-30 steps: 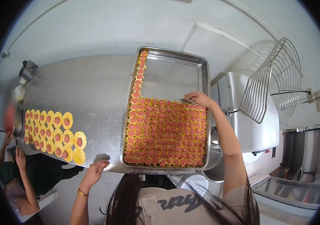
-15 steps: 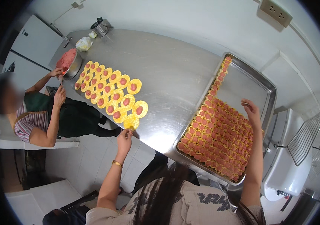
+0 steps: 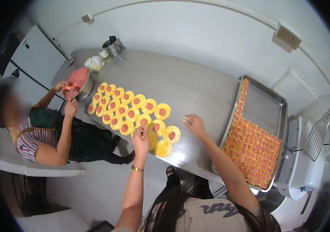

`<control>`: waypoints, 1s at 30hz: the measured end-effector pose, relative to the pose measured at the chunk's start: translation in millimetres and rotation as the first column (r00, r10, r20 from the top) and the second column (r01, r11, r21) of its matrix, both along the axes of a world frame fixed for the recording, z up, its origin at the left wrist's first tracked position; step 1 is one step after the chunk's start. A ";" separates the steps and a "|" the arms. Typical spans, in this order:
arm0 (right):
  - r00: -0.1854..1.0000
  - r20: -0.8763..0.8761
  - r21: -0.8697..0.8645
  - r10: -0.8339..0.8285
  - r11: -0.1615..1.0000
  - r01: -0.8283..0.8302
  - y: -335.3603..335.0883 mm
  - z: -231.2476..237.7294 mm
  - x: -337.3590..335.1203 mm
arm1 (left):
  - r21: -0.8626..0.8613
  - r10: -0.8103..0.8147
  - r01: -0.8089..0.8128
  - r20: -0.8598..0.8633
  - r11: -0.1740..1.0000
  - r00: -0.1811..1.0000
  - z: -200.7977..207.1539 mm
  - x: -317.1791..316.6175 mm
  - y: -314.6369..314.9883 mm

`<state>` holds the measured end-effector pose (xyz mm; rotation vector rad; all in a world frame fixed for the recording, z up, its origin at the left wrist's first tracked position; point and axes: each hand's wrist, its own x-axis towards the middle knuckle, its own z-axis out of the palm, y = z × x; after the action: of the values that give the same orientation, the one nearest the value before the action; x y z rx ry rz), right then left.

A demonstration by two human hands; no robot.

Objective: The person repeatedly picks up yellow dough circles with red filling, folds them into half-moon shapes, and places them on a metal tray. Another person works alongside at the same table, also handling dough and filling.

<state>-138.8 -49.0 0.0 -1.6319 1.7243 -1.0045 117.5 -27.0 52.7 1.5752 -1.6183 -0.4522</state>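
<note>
My left hand (image 3: 141,141) is closed in a pinch on a yellow round wrapper (image 3: 152,140) at the near edge of the laid-out rows. That wrapper looks tilted, and my fingers cover part of it. Close by lies a bare yellow wrapper (image 3: 163,148). The other wrappers, such as this one with pink filling (image 3: 172,134), each carry a dab of meat. My right hand (image 3: 194,125) hovers over the steel table just right of the rows, fingers curled together; whether anything is in them is hidden. To its right stands a large metal tray (image 3: 265,96), mostly covered with small filled pieces (image 3: 252,150).
A co-worker (image 3: 45,127) at the left works over a metal bowl of pink minced meat (image 3: 78,79). Beyond the bowl are a plastic bag (image 3: 94,63) and a metal jug (image 3: 112,48). A wire rack (image 3: 319,131) and a white appliance (image 3: 304,158) stand right of the tray.
My right hand has moved left, from above the tray to beside the wrapper rows. My left hand has shifted from the bare end wrapper onto the neighbouring one. The view has turned somewhat.
</note>
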 end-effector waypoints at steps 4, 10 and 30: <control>0.961 -0.196 -0.150 -0.196 0.974 0.168 -53.2 -8.2 65.7 | 0.046 -0.077 0.078 -0.030 0.996 0.997 12.3 16.8 -6.0; 0.871 -0.345 -0.165 -0.349 0.937 0.309 -70.8 -28.3 100.9 | 0.100 -0.243 0.251 -0.090 0.963 0.966 -0.2 53.0 -11.2; 0.539 0.312 0.081 -0.783 0.587 0.806 154.3 -31.4 54.5 | 0.247 -0.809 0.771 0.222 0.587 0.545 -42.1 -104.6 32.8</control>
<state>-84.3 105.3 -31.4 -0.5509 2.2372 -1.6451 12.9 5.8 10.6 0.9007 -2.5963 -0.8123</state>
